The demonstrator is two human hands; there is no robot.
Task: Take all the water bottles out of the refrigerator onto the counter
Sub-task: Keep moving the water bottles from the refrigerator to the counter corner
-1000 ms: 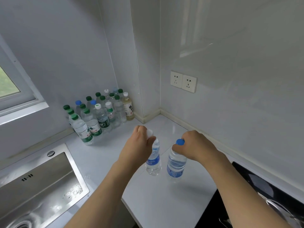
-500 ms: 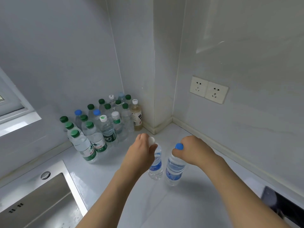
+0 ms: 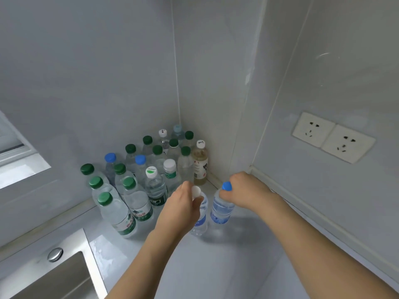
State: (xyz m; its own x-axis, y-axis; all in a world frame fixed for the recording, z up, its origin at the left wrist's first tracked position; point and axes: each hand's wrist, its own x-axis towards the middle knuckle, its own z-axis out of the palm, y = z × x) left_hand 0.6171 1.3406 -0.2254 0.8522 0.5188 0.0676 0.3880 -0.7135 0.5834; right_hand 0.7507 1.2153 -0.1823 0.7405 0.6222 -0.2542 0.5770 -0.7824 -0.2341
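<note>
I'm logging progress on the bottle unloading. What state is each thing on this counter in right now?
Left hand: closed on the white-capped clear bottle, upright.
Right hand: closed on the blue-capped clear bottle, upright.
Cluster of capped plastic bottles: upright, in the corner.
Amber-liquid bottle: upright, capped, by the wall.
Steel sink: drain hidden.
White double wall socket: nothing plugged in.

We see both arms stretched forward — left hand (image 3: 180, 209) and right hand (image 3: 245, 189) each pinched closed, knuckles up.
</note>
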